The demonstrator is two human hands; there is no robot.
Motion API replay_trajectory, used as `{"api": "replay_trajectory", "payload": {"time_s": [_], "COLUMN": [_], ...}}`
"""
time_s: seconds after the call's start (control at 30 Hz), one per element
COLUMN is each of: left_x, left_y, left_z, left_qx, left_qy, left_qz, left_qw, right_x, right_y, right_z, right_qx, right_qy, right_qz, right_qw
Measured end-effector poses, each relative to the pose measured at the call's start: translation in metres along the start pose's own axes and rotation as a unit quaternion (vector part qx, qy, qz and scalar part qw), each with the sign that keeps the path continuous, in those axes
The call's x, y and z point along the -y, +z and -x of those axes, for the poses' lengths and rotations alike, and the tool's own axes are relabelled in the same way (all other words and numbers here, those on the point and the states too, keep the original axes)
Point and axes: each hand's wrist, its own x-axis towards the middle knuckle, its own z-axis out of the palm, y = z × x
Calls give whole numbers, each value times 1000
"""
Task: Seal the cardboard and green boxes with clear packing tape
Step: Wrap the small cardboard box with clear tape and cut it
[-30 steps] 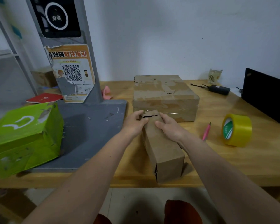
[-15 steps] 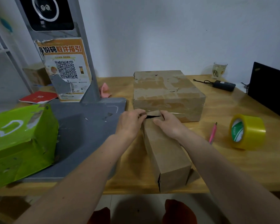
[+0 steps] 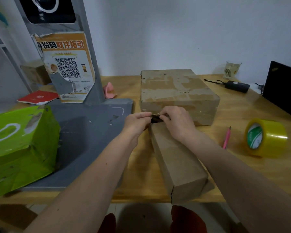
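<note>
A long narrow cardboard box (image 3: pixel 178 162) lies on the wooden table (image 3: pixel 242 174), its near end at the front edge. At its far end my left hand (image 3: pixel 136 122) and my right hand (image 3: pixel 176 121) pinch the open end flaps, with a dark gap showing between my fingertips. Just behind stands a larger cardboard box (image 3: pixel 176 91) with tape strips on its top. A green box (image 3: pixel 18 145) sits at the left on a grey base. The roll of clear yellowish packing tape (image 3: pixel 265 137) stands on edge at the right.
A grey kiosk stand (image 3: pixel 69 52) with a QR poster rises from the grey base plate (image 3: pixel 92 132) at the left. A pink cutter (image 3: pixel 226 137) lies beside the tape. A black laptop (image 3: pixel 284 88), a charger (image 3: pixel 237 86), a glass (image 3: pixel 232 69) and a red booklet (image 3: pixel 38 97) lie further back.
Both hands stayed at the narrow box's far end, and their fingers closed in on the flaps. The view has moved a little closer and to the left.
</note>
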Motion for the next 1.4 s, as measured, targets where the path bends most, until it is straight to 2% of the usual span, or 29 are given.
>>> {"api": "replay_trajectory", "payload": {"time_s": [0.13, 0.23, 0.33, 0.43, 0.5, 0.77, 0.83, 0.93, 1.07, 1.13, 1.3, 1.37, 1.4], "left_x": [3, 4, -6, -20, -24, -33, -33, -35, -40, -43, -43, -41, -39], "left_y": [-3, -2, 2, 8, 11, 10, 7, 2, -9, -9, -4, -7, -10], "left_z": [1, 3, -3, -7, -8, -1, 5, 7, 1, 3, 7, 8, 8], "left_qx": [19, 28, -21, -70, -80, -54, -45, -23, 11, 21, -2, 5, 7], "left_qy": [-20, -24, -19, 58, 101, 219, 240, 242, 190, 179, 207, 221, 217], "left_qz": [45, -5, -98, -326, -418, -550, -560, -547, -462, -466, -508, -490, -461], "left_qw": [999, 999, 995, 941, 899, 804, 792, 801, 866, 866, 836, 843, 861], "right_x": [0, 1, 3, 5, 6, 9, 10, 10, 11, 12, 11, 9, 9], "right_y": [0, 1, 2, 2, 2, 2, 3, 2, 0, 0, 1, 0, 0], "right_z": [0, -1, 0, 1, 1, 1, 2, 3, 4, 4, 5, 6, 6], "right_qx": [1, 1, 5, 7, 6, 0, 0, 4, 2, 7, 0, -2, -2], "right_qy": [8, 11, 6, 1, 0, -2, -5, -3, -1, -3, -2, 3, 4], "right_qz": [1, 4, 2, 2, 5, 33, 36, 31, 21, 20, 14, 4, 1], "right_qw": [1000, 1000, 1000, 1000, 1000, 999, 999, 1000, 1000, 1000, 1000, 1000, 1000]}}
